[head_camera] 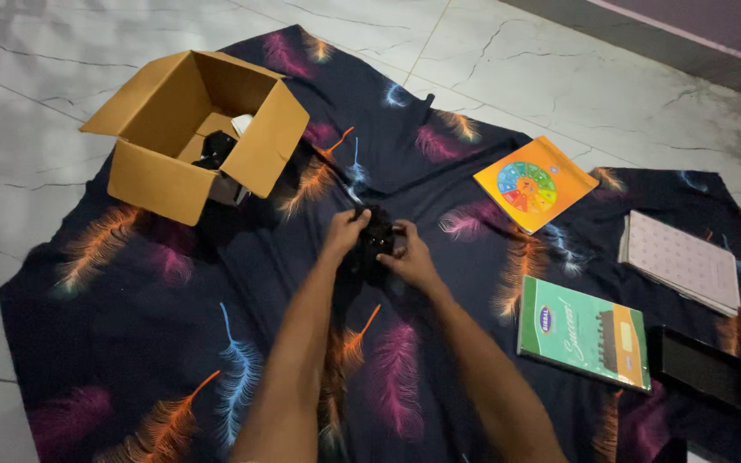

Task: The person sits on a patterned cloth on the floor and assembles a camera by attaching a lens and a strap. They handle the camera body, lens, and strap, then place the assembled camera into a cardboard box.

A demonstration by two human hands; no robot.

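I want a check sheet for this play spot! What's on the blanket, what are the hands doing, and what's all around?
Surface: dark feather-print cloth spread on the floor.
Job's things: small black object, held over the cloth; its kind is unclear.
Clutter: open cardboard box with dark items inside; orange book; green book; white pad; black tablet.
Grips: left hand and right hand both clasp the object.
Cables: nothing seen.
Surroundings: marble floor.
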